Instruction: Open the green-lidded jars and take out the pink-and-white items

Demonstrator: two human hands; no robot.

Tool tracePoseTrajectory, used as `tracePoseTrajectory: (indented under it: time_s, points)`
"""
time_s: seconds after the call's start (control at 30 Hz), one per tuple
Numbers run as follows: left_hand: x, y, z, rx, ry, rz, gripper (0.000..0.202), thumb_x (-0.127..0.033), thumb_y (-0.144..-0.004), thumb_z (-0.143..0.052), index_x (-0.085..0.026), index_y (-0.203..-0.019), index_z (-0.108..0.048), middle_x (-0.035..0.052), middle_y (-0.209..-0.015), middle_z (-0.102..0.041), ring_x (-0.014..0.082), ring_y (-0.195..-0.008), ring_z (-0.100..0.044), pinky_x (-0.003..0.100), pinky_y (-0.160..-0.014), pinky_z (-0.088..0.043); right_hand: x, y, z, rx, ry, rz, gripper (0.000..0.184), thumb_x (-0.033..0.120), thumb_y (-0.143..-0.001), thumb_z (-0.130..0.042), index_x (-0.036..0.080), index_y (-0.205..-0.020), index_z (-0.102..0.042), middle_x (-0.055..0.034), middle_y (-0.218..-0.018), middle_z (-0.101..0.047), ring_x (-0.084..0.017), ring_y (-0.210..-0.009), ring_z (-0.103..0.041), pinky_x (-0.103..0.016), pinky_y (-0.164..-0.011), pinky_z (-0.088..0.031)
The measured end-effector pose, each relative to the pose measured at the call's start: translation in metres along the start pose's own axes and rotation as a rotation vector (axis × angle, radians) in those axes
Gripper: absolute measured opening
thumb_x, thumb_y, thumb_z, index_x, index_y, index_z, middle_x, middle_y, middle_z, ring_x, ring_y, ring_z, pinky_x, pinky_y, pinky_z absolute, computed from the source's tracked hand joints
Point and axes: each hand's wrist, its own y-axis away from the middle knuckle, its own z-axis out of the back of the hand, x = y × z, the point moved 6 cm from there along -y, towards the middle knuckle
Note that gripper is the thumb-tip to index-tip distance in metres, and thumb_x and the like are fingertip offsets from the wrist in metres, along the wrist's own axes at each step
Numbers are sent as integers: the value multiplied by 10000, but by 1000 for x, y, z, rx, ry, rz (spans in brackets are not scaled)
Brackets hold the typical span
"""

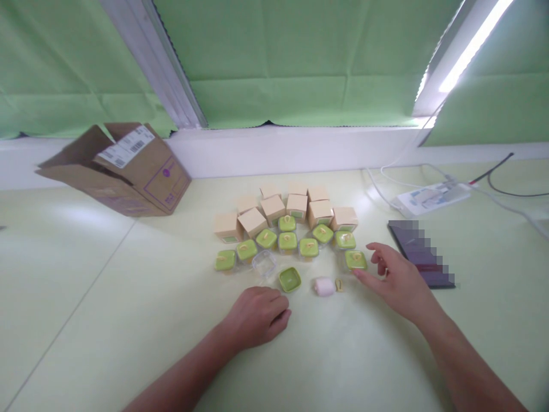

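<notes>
My right hand (397, 280) is open beside a green-lidded clear container (355, 261); the thumb tip is at its lower edge, and I cannot tell whether it touches. My left hand (259, 315) rests on the table in a loose fist, with nothing visible in it. Just beyond its fingers lies an open green square lid (290, 279), hollow side up. A clear empty cup (264, 264) is behind that lid. Between my hands lie a pale pink roll (323, 286) and a small yellow loop (339, 285). Several more green-lidded containers (287, 242) form uneven rows.
Several small tan boxes (273, 209) stand behind the containers. A large open cardboard box (141, 171) is at the back left. To the right are a dark, partly pixelated flat object (412, 252) and a white power strip (433, 197) with cables.
</notes>
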Motion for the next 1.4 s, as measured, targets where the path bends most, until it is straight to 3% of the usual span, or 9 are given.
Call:
tracePoseTrajectory:
  time_s: [0.1,0.43,0.7,0.93,1.07,1.23,1.4]
  points:
    - [0,0,0,-11,2,-2,214,-241,-908,-462,-203,-701,-497,-5,-643,-576,150,-574,-527,288,-543,-353,0,0,-8,52,39,15,615,571,-786,-641,213,-1269,-513,-64,-1009,-621,-175,-684,-591,-318,-651,-479]
    - [1,1,3,-18,9,-3,202,-242,-901,-477,-208,-702,-486,-13,-628,-555,152,-565,-509,297,-529,-332,-3,0,-20,141,5,-3,532,516,-809,-631,218,-1236,-523,-85,-1096,-634,-213,-793,-634,-331,-705,-487]
    - [0,3,4,-10,17,7,210,-253,-900,-482,-207,-695,-481,-8,-636,-569,151,-571,-519,290,-533,-330,3,0,-17,142,16,-15,427,532,-768,-649,222,-1046,-549,-51,-925,-654,-197,-689,-601,-293,-604,-439]
    - [0,5,4,-16,19,3,218,-256,-904,-482,-207,-691,-479,-8,-639,-576,150,-574,-522,290,-545,-333,11,2,-9,147,76,0,394,539,-766,-648,232,-987,-540,6,-749,-613,-184,-611,-565,-296,-585,-412]
    - [-2,6,8,-49,55,-19,229,-276,-904,-489,-208,-685,-490,-6,-621,-563,150,-563,-513,294,-535,-319,30,12,-7,217,2,77,383,509,-761,-660,234,-999,-538,7,-753,-612,-181,-646,-563,-289,-598,-417]
    - [-10,8,19,-128,174,-47,132,-339,-879,-540,-211,-849,-558,6,-693,-617,165,-614,-564,291,-546,-365,70,35,-11,325,-147,181,362,373,-719,-689,232,-1022,-549,-6,-833,-645,-179,-715,-584,-286,-655,-436]
    - [-16,10,23,-231,262,-35,304,-432,-829,-620,-208,-1028,-568,36,-824,-697,189,-719,-659,289,-643,-465,99,51,-20,375,-194,282,410,318,-627,-733,229,-982,-549,-1,-848,-639,-177,-725,-582,-273,-651,-419]
